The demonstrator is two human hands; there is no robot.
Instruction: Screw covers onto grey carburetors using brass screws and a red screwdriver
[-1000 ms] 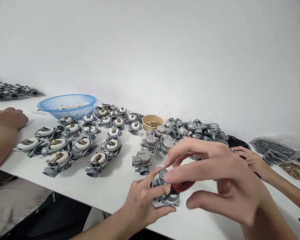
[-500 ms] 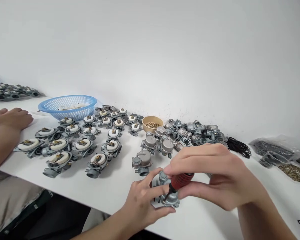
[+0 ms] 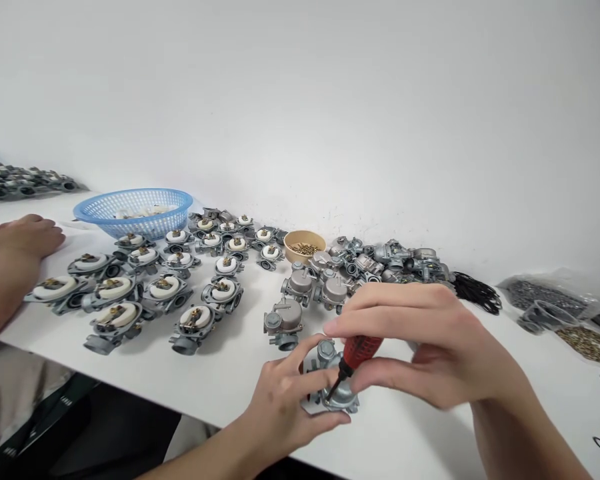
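Note:
My left hand [image 3: 293,395] grips a silver carburetor [image 3: 344,395] low on the white table, its fingers around the left side. In my right hand [image 3: 415,340] is a red-handled screwdriver [image 3: 361,351], pinched between thumb and fingers. The screwdriver leans, its dark shaft running down to the near corner of the carburetor's cover, where a small screw seems to sit under the tip. Just behind stands a carburetor with a grey cover [image 3: 286,317], touched by neither hand.
Rows of open carburetors with white floats [image 3: 164,288] fill the left. Behind are a blue basket [image 3: 135,200], a tan bowl of brass screws [image 3: 304,252] and piled carburetors [image 3: 393,253]. Black rubber rings [image 3: 475,292] and a bag of small parts [image 3: 545,293] lie right. Another person's hands [image 3: 27,235] rest far left.
My right hand and the screwdriver have shifted slightly left, the tip staying at the same corner of the carburetor. My left hand keeps its hold.

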